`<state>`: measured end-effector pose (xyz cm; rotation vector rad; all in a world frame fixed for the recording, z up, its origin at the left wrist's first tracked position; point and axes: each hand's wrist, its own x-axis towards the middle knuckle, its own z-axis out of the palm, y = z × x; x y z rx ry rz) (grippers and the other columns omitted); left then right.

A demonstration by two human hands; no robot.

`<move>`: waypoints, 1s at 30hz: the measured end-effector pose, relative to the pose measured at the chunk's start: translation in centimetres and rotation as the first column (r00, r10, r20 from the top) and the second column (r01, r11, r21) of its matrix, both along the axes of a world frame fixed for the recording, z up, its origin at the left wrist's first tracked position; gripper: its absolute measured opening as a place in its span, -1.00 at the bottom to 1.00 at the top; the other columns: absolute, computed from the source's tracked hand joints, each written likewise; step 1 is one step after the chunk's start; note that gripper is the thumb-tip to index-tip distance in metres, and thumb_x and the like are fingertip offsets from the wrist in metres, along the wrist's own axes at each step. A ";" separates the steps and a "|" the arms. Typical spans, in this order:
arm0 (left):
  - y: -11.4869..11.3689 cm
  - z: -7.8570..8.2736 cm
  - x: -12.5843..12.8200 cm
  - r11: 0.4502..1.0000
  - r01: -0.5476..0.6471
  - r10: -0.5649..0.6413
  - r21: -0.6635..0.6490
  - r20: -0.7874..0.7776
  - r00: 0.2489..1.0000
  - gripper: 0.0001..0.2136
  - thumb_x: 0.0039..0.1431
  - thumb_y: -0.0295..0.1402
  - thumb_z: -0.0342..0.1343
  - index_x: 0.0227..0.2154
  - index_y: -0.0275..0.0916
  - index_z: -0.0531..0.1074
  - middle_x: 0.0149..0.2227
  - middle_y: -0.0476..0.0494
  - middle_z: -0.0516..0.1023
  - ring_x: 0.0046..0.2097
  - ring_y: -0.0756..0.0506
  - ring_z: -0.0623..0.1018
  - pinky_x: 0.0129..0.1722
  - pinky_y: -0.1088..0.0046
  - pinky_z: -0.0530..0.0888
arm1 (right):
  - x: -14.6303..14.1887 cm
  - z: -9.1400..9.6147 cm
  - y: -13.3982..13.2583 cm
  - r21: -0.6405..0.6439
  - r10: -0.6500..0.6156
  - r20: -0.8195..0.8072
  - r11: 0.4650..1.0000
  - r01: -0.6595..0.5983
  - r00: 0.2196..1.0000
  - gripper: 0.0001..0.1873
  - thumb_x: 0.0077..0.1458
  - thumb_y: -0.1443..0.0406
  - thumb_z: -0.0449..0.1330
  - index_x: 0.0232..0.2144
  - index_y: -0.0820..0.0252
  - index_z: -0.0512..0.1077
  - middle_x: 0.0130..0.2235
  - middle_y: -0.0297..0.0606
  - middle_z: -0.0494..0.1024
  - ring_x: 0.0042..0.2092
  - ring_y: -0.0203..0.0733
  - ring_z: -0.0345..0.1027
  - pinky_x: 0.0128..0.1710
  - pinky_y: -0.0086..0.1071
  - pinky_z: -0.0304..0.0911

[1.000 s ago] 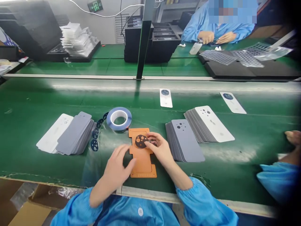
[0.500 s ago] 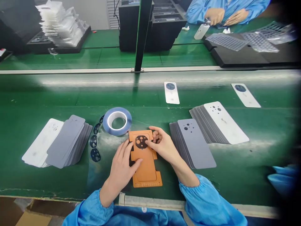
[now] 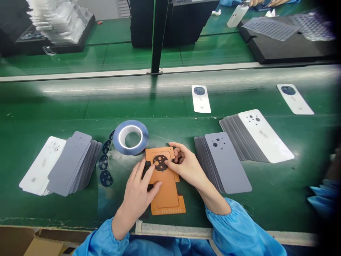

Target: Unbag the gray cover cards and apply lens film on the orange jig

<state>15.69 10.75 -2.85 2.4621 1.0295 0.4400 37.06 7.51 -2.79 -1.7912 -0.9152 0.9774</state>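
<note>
An orange jig plate (image 3: pixel 166 195) with a shallow phone-shaped recess lies in front of me. A black round sticker with several holes (image 3: pixel 160 163) sits in its upper part. My left hand (image 3: pixel 138 193) lies over the jig's left edge, fingers spread; its index fingertip touches the sticker's lower left and its thumb rests on the plate. My right hand (image 3: pixel 186 165) is at the jig's upper right, thumb tip on the sticker's right edge, index finger stretched out, the others curled beside the jig. A blue tape roll (image 3: pixel 144 137) lies just above, its clear strip carrying several black stickers (image 3: pixel 106 178).
Left is a fanned stack of grey and white phone-shaped sheets (image 3: pixel 68 167). Right are a grey stack (image 3: pixel 229 163) and a white-topped stack (image 3: pixel 266 138). Two white sheets with dark discs (image 3: pixel 201 103) (image 3: pixel 295 101) lie farther back. A black post (image 3: pixel 156 39) rises behind; a co-worker's hands (image 3: pixel 269 3) show beyond.
My left index finger has come onto the sticker's lower left edge. My right hand stays nearly in place. The view has tilted down a little, so the far bench sits higher.
</note>
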 end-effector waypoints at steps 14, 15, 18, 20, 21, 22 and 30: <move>-0.6 1.9 1.1 0.984 0.078 -0.043 0.163 -0.208 0.977 -0.55 0.28 -0.33 0.05 0.20 -0.32 0.31 0.40 -0.34 0.10 0.35 -0.43 0.21 0.14 -0.03 0.44 | 1.0 0.1 -0.2 -0.041 0.004 -0.228 0.999 -0.014 0.974 -0.44 -0.02 0.26 0.34 0.07 0.12 0.40 -0.34 -0.40 0.34 -0.38 -0.30 0.30 -0.37 -0.37 0.33; -0.6 2.1 1.2 0.978 0.103 -0.057 0.182 -0.240 0.969 -0.56 0.29 -0.34 0.03 0.20 -0.33 0.31 0.40 -0.31 0.12 0.36 -0.44 0.18 0.14 -0.04 0.43 | 1.1 0.1 -0.3 -0.037 -0.007 -0.244 0.999 -0.001 0.970 -0.45 -0.02 0.26 0.34 0.06 0.13 0.40 -0.35 -0.40 0.35 -0.37 -0.29 0.31 -0.35 -0.37 0.34; -0.2 2.7 1.5 0.962 0.178 -0.108 0.205 -0.313 0.944 -0.56 0.32 -0.35 -0.03 0.21 -0.38 0.31 0.37 -0.25 0.20 0.37 -0.41 0.18 0.18 -0.05 0.36 | 1.1 0.2 -0.3 -0.022 -0.024 -0.249 1.000 0.019 0.968 -0.44 -0.03 0.26 0.34 0.06 0.15 0.39 -0.36 -0.40 0.36 -0.35 -0.28 0.32 -0.34 -0.37 0.33; 0.2 3.0 1.4 0.951 0.230 -0.150 0.204 -0.347 0.926 -0.58 0.34 -0.34 -0.06 0.20 -0.38 0.33 0.36 -0.25 0.23 0.36 -0.38 0.21 0.22 -0.05 0.31 | 0.9 0.1 -0.4 -0.013 -0.011 -0.226 1.000 0.009 0.974 -0.42 -0.02 0.26 0.34 0.08 0.14 0.38 -0.36 -0.41 0.35 -0.38 -0.30 0.30 -0.37 -0.38 0.32; 0.3 3.1 1.4 0.946 0.253 -0.168 0.202 -0.363 0.916 -0.59 0.36 -0.32 -0.08 0.19 -0.37 0.34 0.36 -0.24 0.23 0.36 -0.38 0.21 0.23 -0.06 0.29 | 0.8 0.1 -0.4 -0.011 -0.003 -0.209 1.000 0.001 0.978 -0.42 -0.02 0.26 0.33 0.09 0.13 0.37 -0.35 -0.41 0.34 -0.39 -0.31 0.30 -0.38 -0.38 0.31; 0.5 3.2 1.3 0.942 0.270 -0.180 0.200 -0.378 0.908 -0.59 0.37 -0.30 -0.09 0.18 -0.36 0.35 0.36 -0.23 0.22 0.36 -0.37 0.21 0.24 -0.07 0.27 | 0.8 0.1 -0.4 -0.011 0.006 -0.191 1.000 -0.008 0.982 -0.42 -0.01 0.26 0.33 0.09 0.13 0.37 -0.35 -0.42 0.33 -0.40 -0.32 0.29 -0.39 -0.39 0.31; 0.2 3.3 1.2 0.957 0.234 -0.149 0.174 -0.401 0.904 -0.53 0.38 -0.22 -0.09 0.26 -0.32 0.25 0.38 -0.20 0.18 0.39 -0.36 0.15 0.27 -0.08 0.21 | 0.9 0.0 -0.6 0.005 0.054 -0.164 0.999 -0.054 0.985 -0.44 0.01 0.31 0.24 0.11 0.14 0.36 -0.34 -0.40 0.33 -0.36 -0.29 0.32 -0.35 -0.38 0.31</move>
